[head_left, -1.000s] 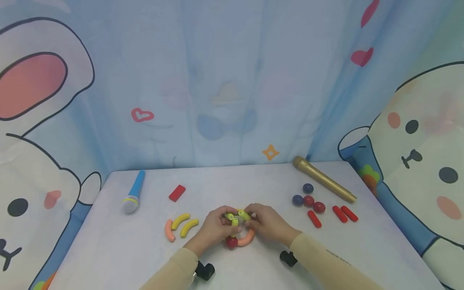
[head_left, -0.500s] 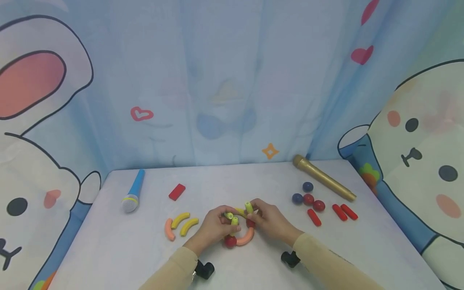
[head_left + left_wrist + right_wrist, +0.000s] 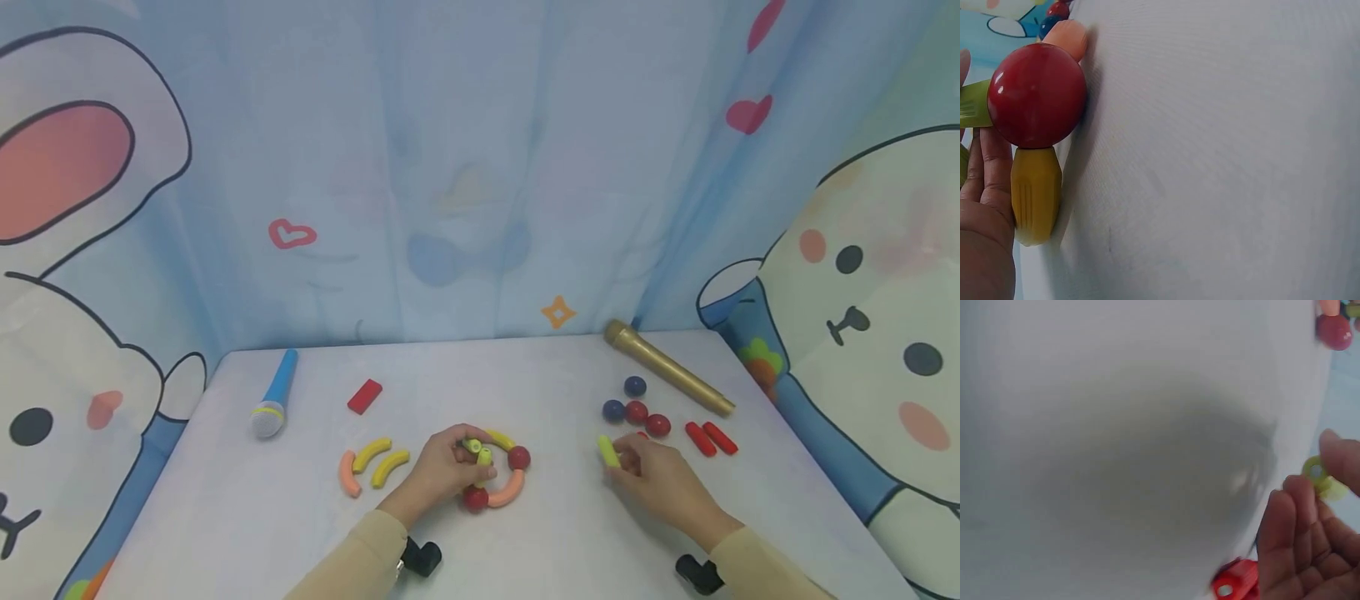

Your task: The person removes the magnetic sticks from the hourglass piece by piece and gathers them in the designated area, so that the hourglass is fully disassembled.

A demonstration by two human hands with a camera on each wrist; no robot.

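Observation:
In the head view my left hand (image 3: pixel 444 467) grips light green magnetic rods (image 3: pixel 484 457) standing up from a ring on the table. The ring joins red balls (image 3: pixel 518 457), a peach curved rod (image 3: pixel 507 489) and yellow curved rods (image 3: pixel 501 438); my left fingers cover its left side. The left wrist view shows a red ball (image 3: pixel 1036 94) close up, with a green rod (image 3: pixel 974 103) and a yellow curved rod (image 3: pixel 1036 194) against it. To the right of the ring, my right hand (image 3: pixel 667 483) pinches a single yellow-green magnetic rod (image 3: pixel 608 452) between thumb and fingers.
Blue balls (image 3: pixel 613 410), more red balls (image 3: pixel 658 425) and red rods (image 3: pixel 701 439) lie right of centre, below a gold microphone (image 3: pixel 670 368). On the left are loose curved rods (image 3: pixel 390 468), a red block (image 3: pixel 364 397) and a blue toy microphone (image 3: pixel 276 396).
My right hand has lifted a yellow-green rod off the ring and carried it right, near the red rods. The ring's right red ball now shows. My left hand has stayed in place.

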